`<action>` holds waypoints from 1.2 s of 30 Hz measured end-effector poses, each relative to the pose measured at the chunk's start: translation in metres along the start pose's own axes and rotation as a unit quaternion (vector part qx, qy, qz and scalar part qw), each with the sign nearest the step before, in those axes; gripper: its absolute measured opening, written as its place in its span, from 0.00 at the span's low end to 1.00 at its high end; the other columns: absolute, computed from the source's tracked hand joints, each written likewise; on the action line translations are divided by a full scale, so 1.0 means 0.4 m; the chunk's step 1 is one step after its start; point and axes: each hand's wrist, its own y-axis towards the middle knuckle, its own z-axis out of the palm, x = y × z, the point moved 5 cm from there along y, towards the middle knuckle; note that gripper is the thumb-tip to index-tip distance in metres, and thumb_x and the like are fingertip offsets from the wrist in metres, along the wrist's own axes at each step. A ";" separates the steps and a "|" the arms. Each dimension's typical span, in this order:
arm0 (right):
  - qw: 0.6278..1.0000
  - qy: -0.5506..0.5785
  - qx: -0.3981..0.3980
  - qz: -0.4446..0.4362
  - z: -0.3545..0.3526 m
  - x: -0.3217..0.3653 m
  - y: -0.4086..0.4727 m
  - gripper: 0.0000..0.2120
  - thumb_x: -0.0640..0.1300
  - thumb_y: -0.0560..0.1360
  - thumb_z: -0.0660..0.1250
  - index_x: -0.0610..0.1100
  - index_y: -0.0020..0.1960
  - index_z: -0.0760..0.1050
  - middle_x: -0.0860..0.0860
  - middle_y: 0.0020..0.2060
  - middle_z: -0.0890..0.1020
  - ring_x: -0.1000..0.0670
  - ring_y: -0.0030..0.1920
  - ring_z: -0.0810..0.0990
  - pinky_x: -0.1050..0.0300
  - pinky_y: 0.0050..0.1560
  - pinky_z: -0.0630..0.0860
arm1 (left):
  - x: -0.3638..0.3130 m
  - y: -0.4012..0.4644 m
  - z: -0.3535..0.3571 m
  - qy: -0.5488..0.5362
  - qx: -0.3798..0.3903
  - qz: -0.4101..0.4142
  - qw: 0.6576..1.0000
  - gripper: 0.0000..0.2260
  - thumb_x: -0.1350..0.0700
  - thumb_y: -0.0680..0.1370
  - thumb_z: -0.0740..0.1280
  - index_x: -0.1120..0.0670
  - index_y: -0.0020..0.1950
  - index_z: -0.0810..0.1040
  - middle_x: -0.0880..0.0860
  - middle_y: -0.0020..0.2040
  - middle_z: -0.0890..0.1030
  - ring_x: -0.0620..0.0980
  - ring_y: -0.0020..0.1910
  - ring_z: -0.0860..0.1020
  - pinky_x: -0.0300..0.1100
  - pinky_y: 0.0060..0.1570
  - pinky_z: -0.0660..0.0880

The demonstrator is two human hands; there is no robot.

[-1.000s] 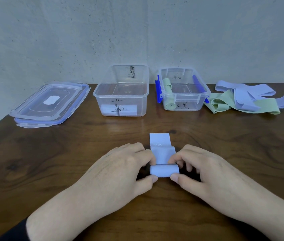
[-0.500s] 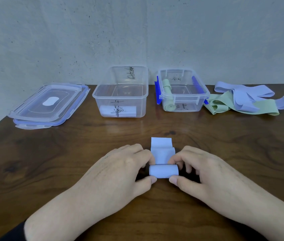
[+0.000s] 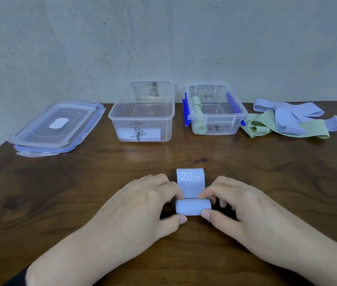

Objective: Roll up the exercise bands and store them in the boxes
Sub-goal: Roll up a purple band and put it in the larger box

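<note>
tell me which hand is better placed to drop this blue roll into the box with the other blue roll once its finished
Left, probably. Both the left hand and right hand pinch the blue band, but the box with the blue roll stands ahead and to the left, on the left hand's side; the right would have to cross over.

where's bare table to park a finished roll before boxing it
Free: the wide strip between the hands and the two boxes, the front left below the stacked lids, and the right front below the loose bands. Crowded: the back row, and around the blue band in the left hand and right hand.
</note>
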 end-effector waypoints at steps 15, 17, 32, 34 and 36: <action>1.000 0.006 0.001 0.008 -0.001 -0.002 -0.003 0.04 0.60 0.76 0.65 0.63 0.49 0.72 0.65 0.51 0.69 0.61 0.51 0.70 0.71 0.50 0.67 | -0.002 -0.005 -0.006 -0.009 -0.008 -0.003 1.000 0.12 0.37 0.75 0.63 0.38 0.56 0.69 0.39 0.49 0.71 0.38 0.50 0.70 0.32 0.51 0.69; 1.000 0.010 -0.001 0.009 0.000 -0.002 -0.003 0.04 0.59 0.76 0.64 0.62 0.49 0.73 0.65 0.50 0.70 0.62 0.51 0.70 0.71 0.50 0.67 | 0.000 -0.007 -0.005 -0.009 -0.011 -0.003 1.000 0.11 0.38 0.76 0.62 0.38 0.55 0.70 0.39 0.49 0.71 0.38 0.50 0.70 0.32 0.50 0.69; 1.000 0.003 0.007 0.015 -0.001 -0.002 -0.005 0.07 0.60 0.77 0.64 0.63 0.54 0.72 0.67 0.51 0.68 0.65 0.52 0.70 0.72 0.50 0.67 | 0.000 -0.004 -0.004 -0.019 -0.004 -0.004 1.000 0.12 0.37 0.75 0.63 0.37 0.56 0.70 0.39 0.49 0.71 0.38 0.51 0.70 0.32 0.52 0.68; 1.000 0.011 0.006 0.018 -0.001 -0.002 -0.004 0.07 0.60 0.76 0.65 0.64 0.53 0.72 0.66 0.52 0.68 0.64 0.52 0.70 0.72 0.50 0.67 | 0.001 -0.005 -0.003 -0.020 -0.009 -0.002 1.000 0.11 0.38 0.76 0.62 0.38 0.57 0.71 0.39 0.50 0.71 0.38 0.51 0.70 0.33 0.52 0.68; 1.000 0.015 0.004 0.023 -0.001 -0.005 -0.001 0.11 0.60 0.74 0.68 0.64 0.54 0.70 0.67 0.53 0.68 0.62 0.53 0.70 0.71 0.50 0.68 | 0.002 -0.008 -0.002 -0.023 -0.012 -0.001 1.000 0.11 0.38 0.76 0.62 0.37 0.57 0.71 0.40 0.50 0.71 0.38 0.51 0.70 0.33 0.52 0.69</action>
